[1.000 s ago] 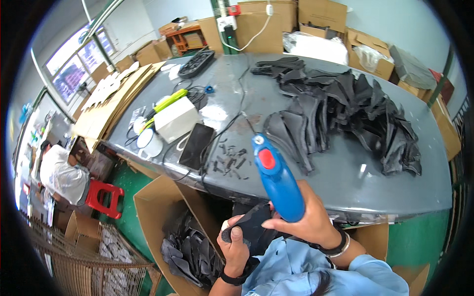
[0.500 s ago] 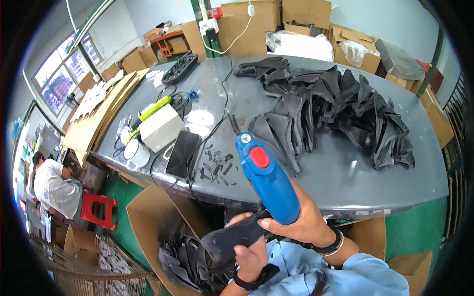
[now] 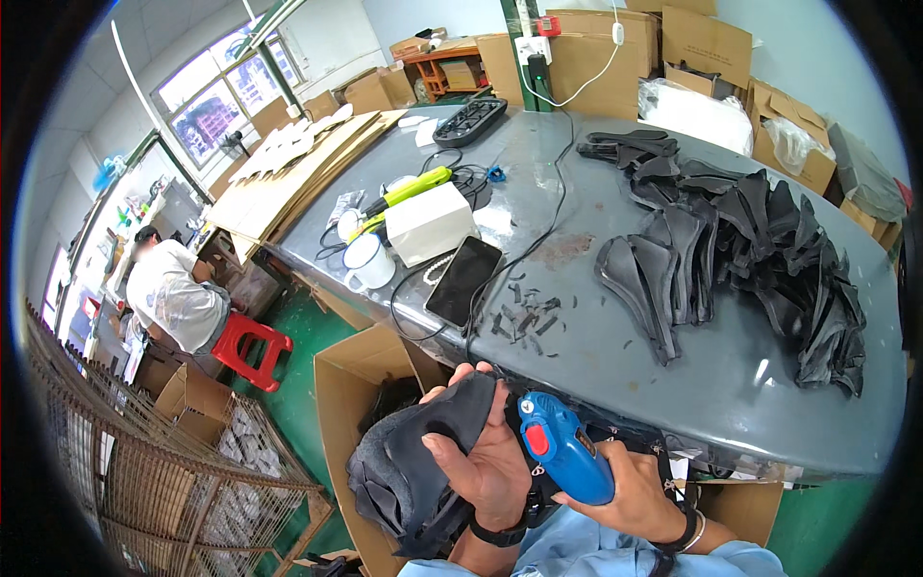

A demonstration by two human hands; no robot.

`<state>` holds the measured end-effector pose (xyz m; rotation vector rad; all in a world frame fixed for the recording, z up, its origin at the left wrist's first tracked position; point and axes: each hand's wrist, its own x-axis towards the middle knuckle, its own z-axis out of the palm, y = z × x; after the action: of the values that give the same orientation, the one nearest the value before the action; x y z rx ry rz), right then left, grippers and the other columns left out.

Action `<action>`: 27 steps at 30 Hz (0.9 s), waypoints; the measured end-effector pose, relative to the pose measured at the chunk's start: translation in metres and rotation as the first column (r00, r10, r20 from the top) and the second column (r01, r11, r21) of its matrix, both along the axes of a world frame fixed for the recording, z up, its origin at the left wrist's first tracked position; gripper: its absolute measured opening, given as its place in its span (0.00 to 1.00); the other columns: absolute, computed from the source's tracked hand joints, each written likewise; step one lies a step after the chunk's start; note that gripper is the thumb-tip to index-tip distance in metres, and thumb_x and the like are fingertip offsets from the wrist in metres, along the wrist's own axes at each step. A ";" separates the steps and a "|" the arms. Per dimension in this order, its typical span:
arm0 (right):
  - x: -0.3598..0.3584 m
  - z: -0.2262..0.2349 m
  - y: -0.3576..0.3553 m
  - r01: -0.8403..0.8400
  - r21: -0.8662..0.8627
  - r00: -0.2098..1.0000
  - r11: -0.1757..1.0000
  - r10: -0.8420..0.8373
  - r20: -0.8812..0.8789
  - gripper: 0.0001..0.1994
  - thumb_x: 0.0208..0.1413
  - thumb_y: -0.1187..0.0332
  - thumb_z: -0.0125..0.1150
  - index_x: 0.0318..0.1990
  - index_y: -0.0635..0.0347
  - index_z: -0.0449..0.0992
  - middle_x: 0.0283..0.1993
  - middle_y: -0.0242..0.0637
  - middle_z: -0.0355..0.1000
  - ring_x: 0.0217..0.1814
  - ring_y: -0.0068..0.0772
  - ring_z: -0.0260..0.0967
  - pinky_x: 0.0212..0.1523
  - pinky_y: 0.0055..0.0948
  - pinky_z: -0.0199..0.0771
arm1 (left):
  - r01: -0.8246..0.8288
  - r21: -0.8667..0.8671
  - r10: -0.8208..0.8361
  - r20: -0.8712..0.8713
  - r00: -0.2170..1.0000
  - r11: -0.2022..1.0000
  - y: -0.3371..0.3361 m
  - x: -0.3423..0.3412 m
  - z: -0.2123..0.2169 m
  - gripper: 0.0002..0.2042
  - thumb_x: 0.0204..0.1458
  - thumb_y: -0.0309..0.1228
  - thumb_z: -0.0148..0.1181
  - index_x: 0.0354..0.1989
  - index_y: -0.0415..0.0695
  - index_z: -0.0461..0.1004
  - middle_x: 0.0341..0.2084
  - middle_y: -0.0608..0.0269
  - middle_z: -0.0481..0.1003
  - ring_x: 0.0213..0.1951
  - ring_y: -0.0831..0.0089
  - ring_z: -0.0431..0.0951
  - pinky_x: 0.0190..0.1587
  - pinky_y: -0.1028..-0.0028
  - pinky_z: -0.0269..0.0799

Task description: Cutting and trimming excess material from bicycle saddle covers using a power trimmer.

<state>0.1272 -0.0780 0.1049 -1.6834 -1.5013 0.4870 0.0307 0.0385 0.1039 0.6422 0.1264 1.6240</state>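
Observation:
My left hand [image 3: 492,465] grips a thin black saddle-shaped piece [image 3: 460,412], with the thumb on its near face and the fingers behind it. Both are over a cardboard box [image 3: 336,380] below the table's front edge. More black saddle-shaped pieces [image 3: 370,478] lie in that box, partly hidden by the held one. To the right, my right hand [image 3: 637,495] is wrapped round a blue handheld power tool [image 3: 577,462] with a red button. The tool is apart from the held piece, and its working tip cannot be made out here.
On the grey table [image 3: 538,389] spreads a pile of black saddle-shaped pieces [image 3: 750,231]. Black scraps [image 3: 527,315], a phone [image 3: 465,281], a white box [image 3: 428,223], a mug [image 3: 368,262] and cables lie leftward. A person [image 3: 178,288] sits at far left by a red stool [image 3: 252,351].
The blue tool has moved down and away from the black piece. My left hand has turned and raised the piece over the box. The view has swung left.

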 end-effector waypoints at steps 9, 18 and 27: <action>0.001 0.007 0.000 -0.037 0.024 0.997 0.999 0.035 0.063 0.30 0.38 0.56 0.73 0.40 0.70 0.65 0.28 0.45 0.72 0.24 0.43 0.74 0.26 0.32 0.73 | -0.041 0.108 0.058 -0.168 0.984 0.993 0.002 -0.007 -0.014 0.23 0.58 0.47 0.45 0.54 0.43 0.59 0.55 0.49 0.61 0.54 0.61 0.66 0.53 0.67 0.67; 0.016 -0.014 -0.004 -0.017 0.124 0.981 0.992 -0.008 0.195 0.26 0.38 0.62 0.73 0.39 0.69 0.66 0.25 0.45 0.71 0.23 0.45 0.72 0.24 0.34 0.72 | 0.059 -0.213 -0.132 -0.346 0.929 0.975 0.004 -0.032 0.020 0.20 0.58 0.39 0.44 0.49 0.32 0.63 0.42 0.38 0.70 0.45 0.54 0.74 0.43 0.65 0.77; 0.017 -0.011 -0.005 -0.059 0.108 0.974 0.992 0.033 0.226 0.23 0.37 0.68 0.71 0.38 0.69 0.66 0.22 0.46 0.71 0.22 0.47 0.72 0.23 0.37 0.70 | 0.063 -0.197 -0.148 -0.455 0.878 0.978 0.005 -0.038 0.029 0.16 0.54 0.30 0.51 0.47 0.30 0.65 0.40 0.41 0.73 0.46 0.57 0.74 0.50 0.62 0.70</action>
<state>0.1446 -0.0828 0.0934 -1.6597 -1.6998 0.2349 -0.0068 0.0435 0.1329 0.8781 0.5757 1.3070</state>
